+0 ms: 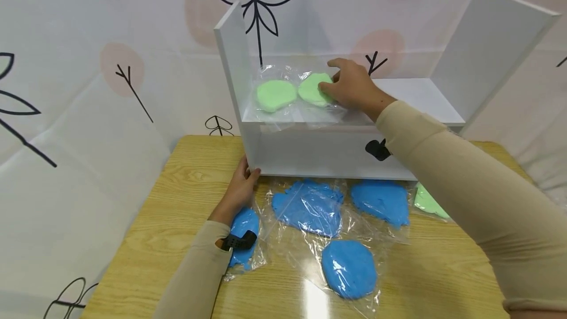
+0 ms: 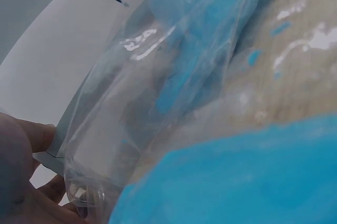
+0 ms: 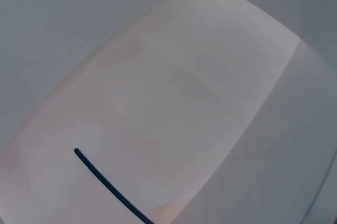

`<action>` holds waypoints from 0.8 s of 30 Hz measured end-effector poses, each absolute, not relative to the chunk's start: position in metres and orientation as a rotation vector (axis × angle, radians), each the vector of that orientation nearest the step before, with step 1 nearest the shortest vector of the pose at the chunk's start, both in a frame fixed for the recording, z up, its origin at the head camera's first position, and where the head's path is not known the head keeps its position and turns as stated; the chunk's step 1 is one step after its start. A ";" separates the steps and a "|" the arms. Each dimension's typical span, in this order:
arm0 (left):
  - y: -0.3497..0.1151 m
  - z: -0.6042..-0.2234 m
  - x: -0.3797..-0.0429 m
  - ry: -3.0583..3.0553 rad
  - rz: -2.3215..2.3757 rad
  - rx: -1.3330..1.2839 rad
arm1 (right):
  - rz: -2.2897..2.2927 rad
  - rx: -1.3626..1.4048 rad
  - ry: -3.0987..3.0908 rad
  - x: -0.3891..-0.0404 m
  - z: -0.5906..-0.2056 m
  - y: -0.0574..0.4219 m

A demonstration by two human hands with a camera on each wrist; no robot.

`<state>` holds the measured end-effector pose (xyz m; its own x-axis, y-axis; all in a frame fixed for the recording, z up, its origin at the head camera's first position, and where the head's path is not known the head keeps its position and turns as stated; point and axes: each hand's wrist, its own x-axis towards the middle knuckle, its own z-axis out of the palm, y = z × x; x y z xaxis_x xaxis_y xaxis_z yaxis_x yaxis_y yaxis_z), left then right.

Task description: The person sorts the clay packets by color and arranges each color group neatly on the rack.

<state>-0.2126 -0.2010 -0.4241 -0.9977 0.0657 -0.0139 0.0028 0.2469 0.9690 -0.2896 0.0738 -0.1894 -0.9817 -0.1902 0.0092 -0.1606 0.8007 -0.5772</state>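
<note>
My left hand (image 1: 241,186) grips the lower left corner of a white shelf unit (image 1: 230,58), thumb on the front edge; the left wrist view shows the fingers around the panel. On the upper shelf, my right hand (image 1: 354,87) touches a flat green dough disc (image 1: 313,88) in a clear plastic bag with its thumb, the index finger stretched out above. Left of it lies a second bagged green disc (image 1: 275,95). Neither the right hand nor the discs appear in the right wrist view, only pale panels and cloth.
On the wooden table (image 1: 177,220) before the unit lie several bagged blue dough pieces (image 1: 349,268), one beneath my left wrist. A bagged green piece (image 1: 428,203) is partly hidden by my right sleeve. Patterned cloth (image 1: 88,87) hangs behind.
</note>
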 end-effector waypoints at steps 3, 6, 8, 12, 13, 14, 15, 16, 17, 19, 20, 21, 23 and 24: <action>-0.202 -0.426 -0.213 2.444 1.895 0.086 | -0.937 -0.282 2.926 -0.287 -0.190 0.075; -0.203 -0.427 -0.214 2.446 1.890 0.090 | -0.942 -0.311 2.934 -0.283 -0.190 0.078; -0.204 -0.426 -0.214 2.452 1.880 0.086 | -0.965 -0.352 2.951 -0.279 -0.191 0.081; -0.206 -0.425 -0.213 2.457 1.872 0.081 | -1.069 -0.433 2.983 -0.269 -0.196 0.088; -0.206 -0.425 -0.213 2.460 1.868 0.075 | -1.106 -0.449 2.984 -0.266 -0.198 0.089; -0.206 -0.424 -0.212 2.458 1.869 0.073 | -1.137 -0.461 2.987 -0.263 -0.199 0.090; -0.207 -0.423 -0.212 2.458 1.867 0.068 | -1.165 -0.473 2.993 -0.260 -0.200 0.091; -0.207 -0.422 -0.212 2.458 1.863 0.067 | -1.188 -0.489 3.004 -0.256 -0.201 0.092; -0.207 -0.422 -0.211 2.459 1.863 0.064 | -1.212 -0.504 3.014 -0.253 -0.202 0.093; -0.207 -0.421 -0.211 2.454 1.863 0.061 | -1.261 -0.542 3.043 -0.246 -0.204 0.096; -0.207 -0.420 -0.211 2.451 1.863 0.065 | -1.276 -0.564 3.065 -0.242 -0.206 0.097; -0.207 -0.420 -0.211 2.451 1.858 0.065 | -1.297 -0.593 3.085 -0.238 -0.208 0.099; -0.208 -0.419 -0.211 2.450 1.851 0.057 | -1.337 -0.659 3.122 -0.230 -0.213 0.102; -0.208 -0.419 -0.211 2.446 1.849 0.058 | -1.355 -0.696 3.143 -0.226 -0.216 0.104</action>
